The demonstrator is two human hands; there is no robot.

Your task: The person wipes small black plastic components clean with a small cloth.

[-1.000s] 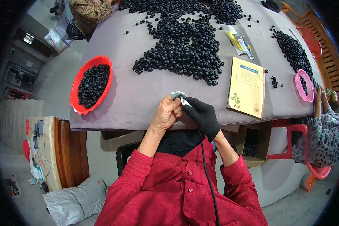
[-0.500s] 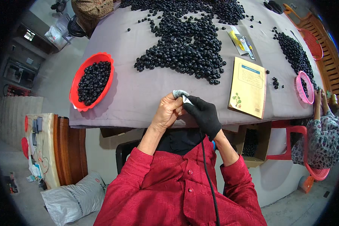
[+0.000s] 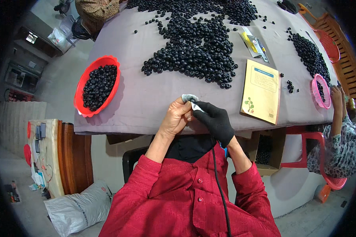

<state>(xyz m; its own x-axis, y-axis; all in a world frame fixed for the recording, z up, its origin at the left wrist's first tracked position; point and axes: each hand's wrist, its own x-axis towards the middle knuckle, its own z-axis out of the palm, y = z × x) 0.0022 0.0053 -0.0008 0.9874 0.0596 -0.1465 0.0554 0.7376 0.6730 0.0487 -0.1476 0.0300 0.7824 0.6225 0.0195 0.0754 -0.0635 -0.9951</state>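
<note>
My left hand [image 3: 174, 117] is bare apart from a grey-white cover [image 3: 190, 97] on one finger. Its fingers are pinched together just above the table's near edge. My right hand [image 3: 218, 124], in a black glove with a white wrap [image 3: 195, 106] at a fingertip, meets it there, fingers closed. Whatever small thing they grip between them is hidden by the fingers. Beyond them spreads a pile of small round black pieces with hollow centres [image 3: 194, 59]. A red scalloped bowl [image 3: 79, 93] at the left holds more of the same pieces.
A yellow booklet [image 3: 261, 93] and a packaged yellow tool [image 3: 254, 44] lie to the right. Past them are another black heap [image 3: 310, 53], a pink basket [image 3: 315, 94] and a person's arm [image 3: 337, 106]. Below the table edge stands a cardboard box [image 3: 267, 170] of black pieces.
My hands stay pinched together in almost the same spot, with only slight finger movement. At the far right, the other person's hand and forearm have shifted near the heap.
</note>
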